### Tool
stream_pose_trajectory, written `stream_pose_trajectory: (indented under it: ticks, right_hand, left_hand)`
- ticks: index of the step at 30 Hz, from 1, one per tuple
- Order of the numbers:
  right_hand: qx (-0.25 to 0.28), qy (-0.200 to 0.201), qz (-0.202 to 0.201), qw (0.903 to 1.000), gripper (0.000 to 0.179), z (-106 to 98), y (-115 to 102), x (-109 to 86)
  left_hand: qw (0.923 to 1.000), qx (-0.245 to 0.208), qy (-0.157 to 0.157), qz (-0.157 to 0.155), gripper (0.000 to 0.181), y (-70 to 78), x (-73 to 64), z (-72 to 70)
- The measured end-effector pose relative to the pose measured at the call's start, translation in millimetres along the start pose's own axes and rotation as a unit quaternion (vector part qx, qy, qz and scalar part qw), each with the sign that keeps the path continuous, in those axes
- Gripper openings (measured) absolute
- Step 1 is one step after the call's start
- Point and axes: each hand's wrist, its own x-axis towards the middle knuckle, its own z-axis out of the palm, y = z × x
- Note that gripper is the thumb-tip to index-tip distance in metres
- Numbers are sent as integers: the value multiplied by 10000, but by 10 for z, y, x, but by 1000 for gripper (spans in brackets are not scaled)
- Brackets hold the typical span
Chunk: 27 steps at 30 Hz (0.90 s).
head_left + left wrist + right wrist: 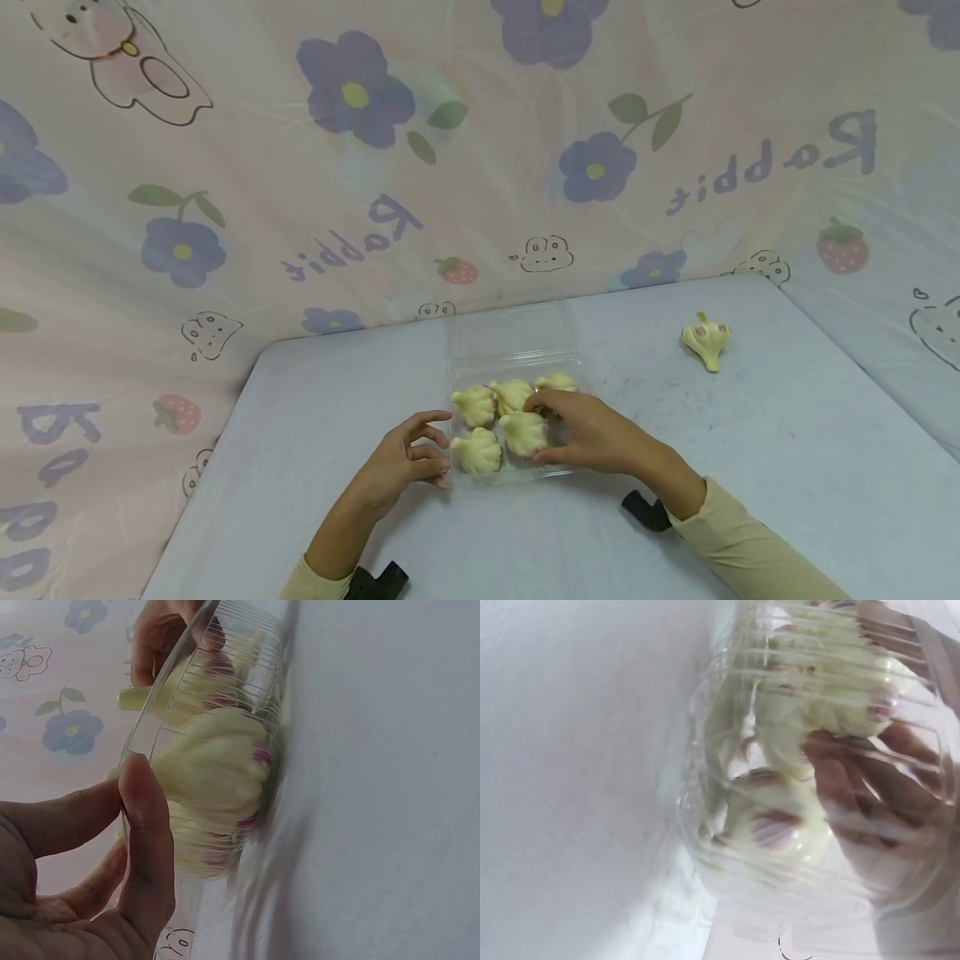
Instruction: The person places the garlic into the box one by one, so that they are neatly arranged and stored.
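A clear plastic clamshell box (510, 477) lies with its lid (513, 332) folded back, holding several pale garlic bulbs (477, 452) with purple patches. My right hand (600, 433) reaches into the box's right side and grips one garlic bulb (524, 433) at the front, thumb and fingers on either side of it. At the box's left edge, my left hand (408, 458) pinches the clear rim (135, 742) between thumb and finger, as the left wrist view shows. In the right wrist view, the box wall blurs the right fingers (836, 784) and the bulbs.
One more garlic bulb (707, 342) lies apart at the right rear of the white-covered table (750, 467). A printed curtain (487, 167) hangs behind the table. Black devices (647, 510) sit by both wrists.
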Motion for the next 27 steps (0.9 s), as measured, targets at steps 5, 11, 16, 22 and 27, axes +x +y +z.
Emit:
stream_pose_trajectory:
  ticks: [5, 11, 16, 22, 27]
  right_hand:
    - [-28, -46, 52, 10000, 59, 8, -2, 12]
    - [-15, -131, 143, 9998, 58, 21, 3, 20]
    - [-64, -173, 183, 9997, 54, 29, 17, 25]
    - [-72, -286, 269, 9992, 54, 30, 32, 29]
    - [121, -305, 183, 9993, 52, 19, 52, 23]
  left_hand:
    - [10000, 3, -11, 21, 69, -2, -2, -4]
    - [10000, 11, -59, 63, 69, -8, -3, -8]
    - [9999, 28, -74, 89, 69, -11, -1, -8]
    - [9999, 22, -89, 111, 69, -17, 1, -9]
    - [9999, 14, -96, 122, 69, -20, 1, -13]
